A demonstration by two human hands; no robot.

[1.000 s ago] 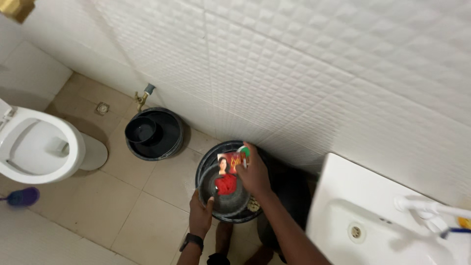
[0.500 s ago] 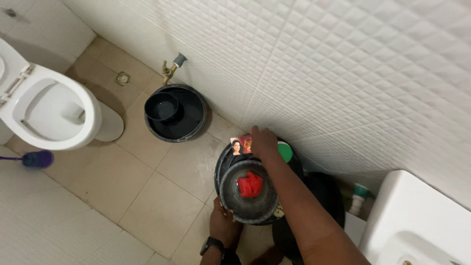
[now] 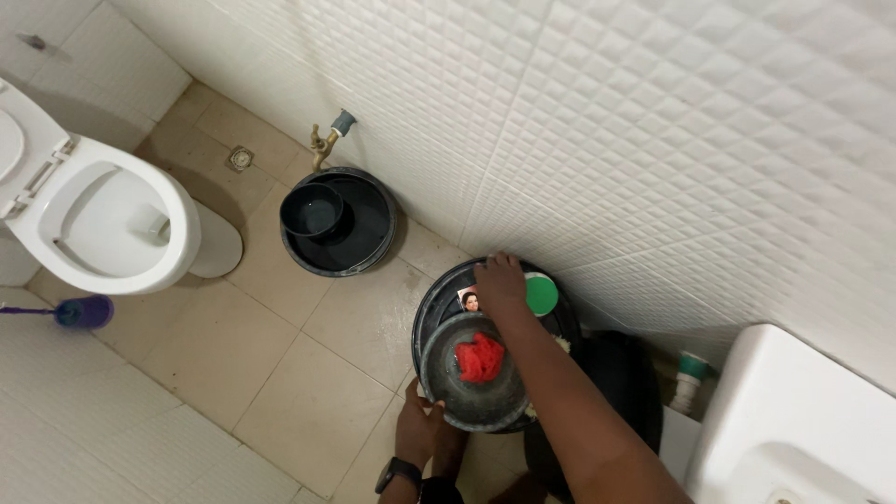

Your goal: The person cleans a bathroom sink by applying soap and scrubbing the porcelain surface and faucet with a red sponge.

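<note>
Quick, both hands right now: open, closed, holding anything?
Left hand: closed on the near rim of the grey basin that holds a red cloth.
Right hand: fingers down on a printed packet by the green lid; grip cannot be told.

- The left hand (image 3: 417, 427) grips the near rim of a round grey metal basin (image 3: 476, 387), which holds a crumpled red cloth (image 3: 480, 357).
- The basin sits over a larger black plastic tub (image 3: 431, 301) on the beige tiled floor (image 3: 280, 373).
- The right hand (image 3: 500, 283) reaches past it, on a small printed packet (image 3: 469, 300) just beside a green round lid (image 3: 541, 294).
- Further left stand a black bucket (image 3: 369, 229) under a brass tap (image 3: 327, 140), and a white toilet (image 3: 93, 219).
</note>
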